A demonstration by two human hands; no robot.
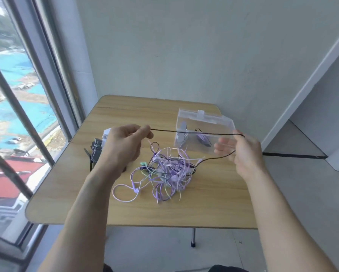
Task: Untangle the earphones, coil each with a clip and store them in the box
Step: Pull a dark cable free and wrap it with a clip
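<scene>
Forearms, two, bare, reaching forward over a wooden table (213, 203). Tangle of earphones (164, 169), purple, white and pale green cords, lying on the table below and between the hands. Left hand (125, 142): fingers curled, pinching one end of a black earphone cord (194, 132). Right hand (243, 152): blurred, fingers partly extended, the cord passing over it and hanging down into the tangle; its grip cannot be told. Cord stretched taut between both hands. Clips (96, 152), dark and white, partly hidden behind the left hand. Clear plastic box (204, 122), lid raised, beyond the right hand, holding some coiled items.
</scene>
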